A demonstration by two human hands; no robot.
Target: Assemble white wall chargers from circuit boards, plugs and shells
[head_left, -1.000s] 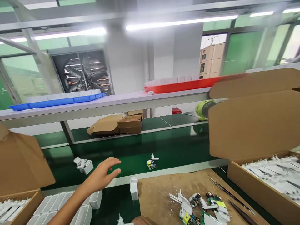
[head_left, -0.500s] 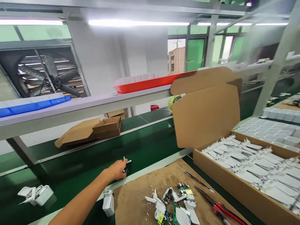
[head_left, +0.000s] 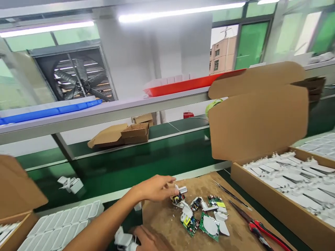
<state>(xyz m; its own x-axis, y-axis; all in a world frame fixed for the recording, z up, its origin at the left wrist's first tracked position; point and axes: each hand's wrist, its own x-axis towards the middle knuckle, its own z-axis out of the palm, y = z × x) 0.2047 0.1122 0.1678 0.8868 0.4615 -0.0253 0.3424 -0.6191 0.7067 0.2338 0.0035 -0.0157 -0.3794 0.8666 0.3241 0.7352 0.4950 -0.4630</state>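
Observation:
My left hand (head_left: 157,188) reaches across from the lower left over the brown work sheet (head_left: 154,216), its fingers apart. Its fingertips are right beside a small circuit board (head_left: 178,198) with a white plastic piece. More boards lie close by: one with a yellow-wrapped part (head_left: 190,223), one topped by a white oval piece (head_left: 210,226), and another at the back (head_left: 216,201). At the bottom edge, my right hand (head_left: 148,240) is partly cut off, its fingers round a white plastic housing (head_left: 124,238).
Red-handled pliers (head_left: 258,230) and tweezers (head_left: 232,196) lie right of the boards. An open carton (head_left: 259,190) of white parts stands at right. White cases (head_left: 62,223) fill the lower left, beside another carton (head_left: 19,216). Broken white casings (head_left: 72,184) rest on the green belt (head_left: 112,164).
My left hand has moved right from the green belt to the sheet, and the board it held now lies beside the others. My right hand has come into view. The view has turned left.

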